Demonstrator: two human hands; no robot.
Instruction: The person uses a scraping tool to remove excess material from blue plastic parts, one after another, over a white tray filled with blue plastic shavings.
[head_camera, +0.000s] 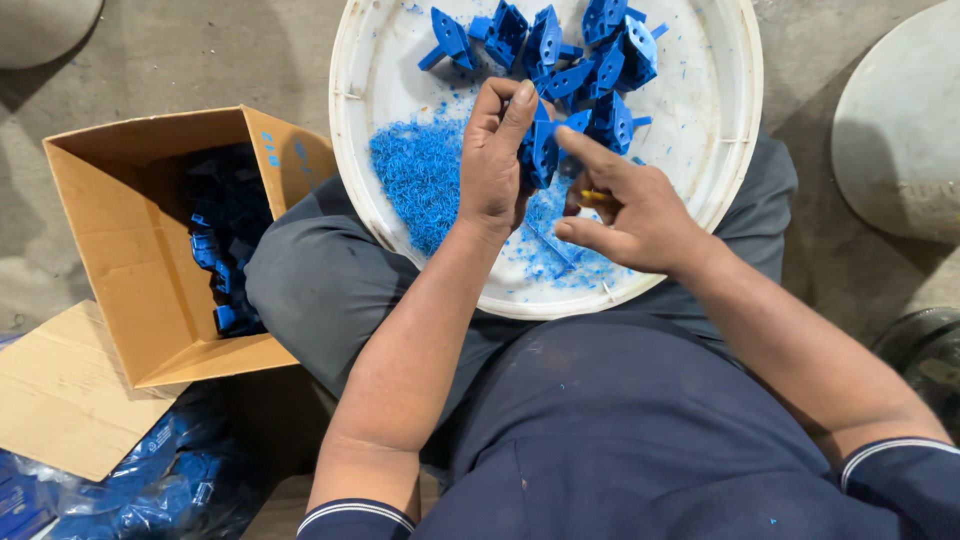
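Note:
My left hand (492, 165) grips a blue plastic part (545, 150) over the white round tray (352, 150) resting on my lap. My right hand (630, 215) is closed around a small yellow-handled tool (592, 196), its forefinger stretched toward the held part. Several more blue plastic parts (560, 45) lie piled at the tray's far side. Blue plastic shavings (420, 180) are heaped on the tray to the left of my left hand and under both hands.
An open cardboard box (130, 250) holding blue parts (225, 250) stands on the floor at left. A loose cardboard flap (60, 400) and clear bags of blue parts (150, 480) lie below it. Pale round lids (900, 130) sit on the concrete floor at right.

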